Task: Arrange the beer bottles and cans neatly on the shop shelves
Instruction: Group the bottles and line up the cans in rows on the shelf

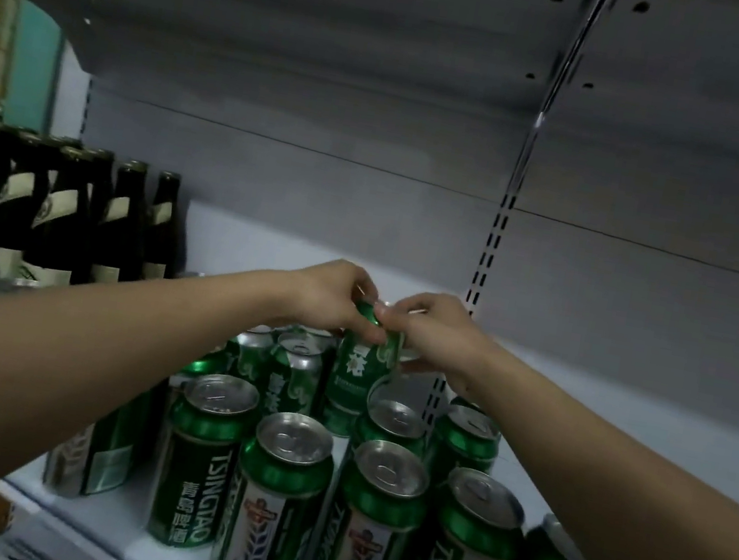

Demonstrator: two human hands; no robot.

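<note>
1. Nearest the camera, a front row of green Tsingtao cans (278, 509) stood upright on the white shelf (531, 497), their silver tops facing up; some labels faced sideways, so the lettering ran at uneven angles.

2. Two bare forearms reached in over those cans from the lower left and lower right, meeting above the middle of the shelf.

3. Behind the front row, more green cans (294, 370) with a different, paler pattern stood packed close together, one just beside the next.

4. At the back of that cluster, both hands met on a single green can (354, 375), which stood tilted slightly, its base down among the other cans; whether it touched the shelf could not be told.

5. The left hand (328, 297) had its fingers curled over the can's top edge, pinching it from the left side.

6. The right hand (432, 334) gripped the same can's top from the right, its thumb and fingers curled round the rim, touching the left hand's fingertips.

7. Farther off at left, dark beer bottles (66, 209) with pale labels stood in tight upright rows on the same level.

8. Beyond everything, the grey back panel (325, 184) and a slotted metal upright (492, 251) closed the scene, with the underside of the upper shelf overhead.
</note>
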